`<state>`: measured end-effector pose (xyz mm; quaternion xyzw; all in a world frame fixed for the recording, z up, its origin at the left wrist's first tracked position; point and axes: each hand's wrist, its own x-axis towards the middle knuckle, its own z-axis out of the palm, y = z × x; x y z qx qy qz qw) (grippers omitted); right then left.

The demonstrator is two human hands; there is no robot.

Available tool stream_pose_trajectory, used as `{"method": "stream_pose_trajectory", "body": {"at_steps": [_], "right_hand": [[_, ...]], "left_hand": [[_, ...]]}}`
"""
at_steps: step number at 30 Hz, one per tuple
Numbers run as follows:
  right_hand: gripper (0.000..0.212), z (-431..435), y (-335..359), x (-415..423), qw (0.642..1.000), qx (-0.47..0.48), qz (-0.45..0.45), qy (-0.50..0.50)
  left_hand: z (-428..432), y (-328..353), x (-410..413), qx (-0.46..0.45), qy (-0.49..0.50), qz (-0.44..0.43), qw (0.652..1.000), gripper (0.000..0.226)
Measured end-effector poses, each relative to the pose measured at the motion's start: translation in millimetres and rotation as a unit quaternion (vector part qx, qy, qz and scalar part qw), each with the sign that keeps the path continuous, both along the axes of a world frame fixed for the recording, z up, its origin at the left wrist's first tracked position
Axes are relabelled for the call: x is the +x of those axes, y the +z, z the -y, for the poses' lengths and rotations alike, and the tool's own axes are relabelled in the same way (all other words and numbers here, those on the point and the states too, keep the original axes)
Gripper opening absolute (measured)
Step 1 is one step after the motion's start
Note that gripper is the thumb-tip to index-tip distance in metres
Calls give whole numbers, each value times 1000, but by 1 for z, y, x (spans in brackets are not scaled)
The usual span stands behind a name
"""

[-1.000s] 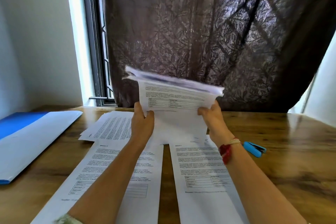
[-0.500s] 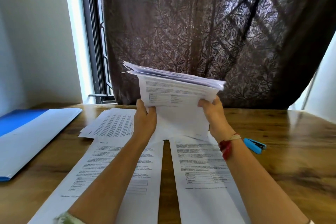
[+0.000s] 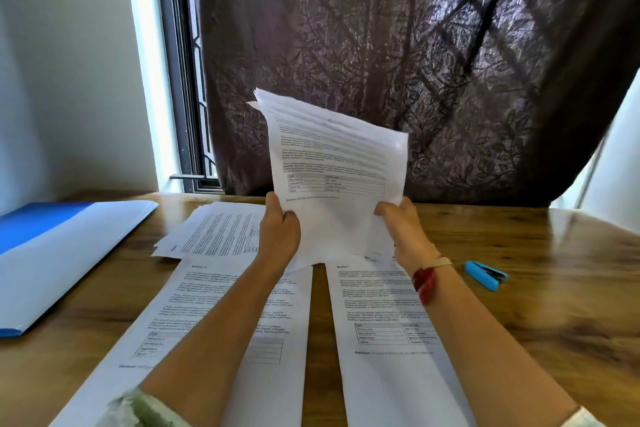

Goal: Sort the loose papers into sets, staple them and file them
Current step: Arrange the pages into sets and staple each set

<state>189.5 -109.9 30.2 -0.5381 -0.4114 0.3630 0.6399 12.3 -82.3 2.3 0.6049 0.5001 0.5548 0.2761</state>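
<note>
Here the loose stack of white printed sheets (image 3: 337, 180) is lifted off the brown wooden table (image 3: 561, 295), held nearly upright above the middle and toward the far edge. The left hand (image 3: 278, 234) has its grip closed on the stack's lower left edge, and the right hand (image 3: 403, 229) grasps the lower right edge. The top edges fan unevenly, so the sheets are not squared.

The step looks like reading the front page to decide which set it joins. Three sets seem started. One white printed page (image 3: 214, 315) lies at the near edge, left of centre. A second white printed page (image 3: 388, 315) lies just beside it on the right, with a strip of wood between them. A slanted small pile of printed pages (image 3: 214, 232) sits further back on the left.

To do this well, I would hold the stack firmly with one hand and let the other peel off only the front sheet. Its heading should be checked against those on the table before it is laid square on its match.

The light-blue stapler (image 3: 486, 276) lies toward the right edge and the blue-and-white folder (image 3: 62, 253) at the left edge, both apart from the stack.
</note>
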Motion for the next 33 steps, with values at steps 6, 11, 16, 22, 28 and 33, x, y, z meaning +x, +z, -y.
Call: {"method": "stream_pose_trajectory", "body": {"at_steps": [6, 11, 16, 22, 28, 33], "right_hand": [[41, 0, 3, 1, 999, 15, -24, -15], [39, 4, -3, 2, 1000, -17, -1, 15], [28, 10, 11, 9, 999, 25, 16, 18], [30, 20, 17, 14, 995, 59, -13, 75], [29, 11, 8, 28, 1000, -16, -9, 17], [36, -2, -2, 40, 997, -67, 25, -15]], "left_hand": [[5, 8, 1, 21, 1, 19, 1000, 12], [6, 6, -2, -2, -12, 24, 1000, 15], [11, 23, -11, -16, -41, 84, 995, 23], [14, 32, -21, -152, -58, 47, 985, 20], [22, 26, -18, -248, -84, -27, 965, 19], [24, 28, -12, -270, -65, -84, 957, 7]]}}
